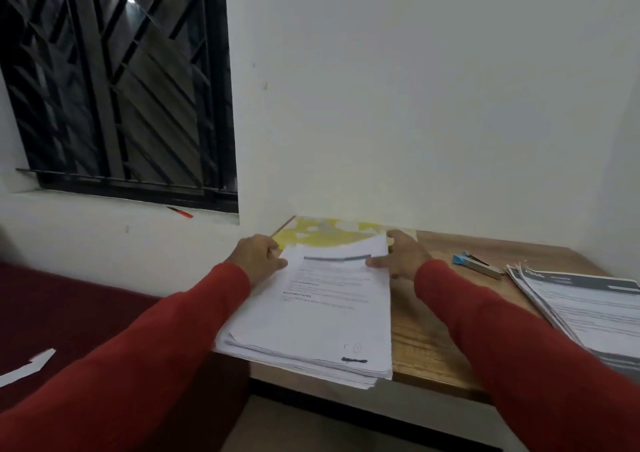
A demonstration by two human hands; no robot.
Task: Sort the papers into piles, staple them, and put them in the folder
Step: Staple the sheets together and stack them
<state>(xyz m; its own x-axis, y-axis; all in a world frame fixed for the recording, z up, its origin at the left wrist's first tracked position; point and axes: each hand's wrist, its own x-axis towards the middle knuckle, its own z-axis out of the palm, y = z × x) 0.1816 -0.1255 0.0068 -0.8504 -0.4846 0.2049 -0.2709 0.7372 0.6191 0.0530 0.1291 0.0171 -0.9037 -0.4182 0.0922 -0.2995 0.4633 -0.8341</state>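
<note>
A thick stack of printed papers [311, 316] lies on the wooden desk [429, 344], its near-left corner overhanging the edge. The left hand [258, 255] pinches the stack's far-left corner, thumb on top; the right hand [403, 255] grips the far-right corner likewise, fingers curled behind the edge. At 12 o'clock from the stack lies a yellow folder [322, 235], partly under it. At 3 o'clock sit a blue-tipped stapler [478, 264] and another paper pile [588, 306].

Stapler [478, 264] lies between paper stack [311, 320] and right pile [588, 309].
</note>
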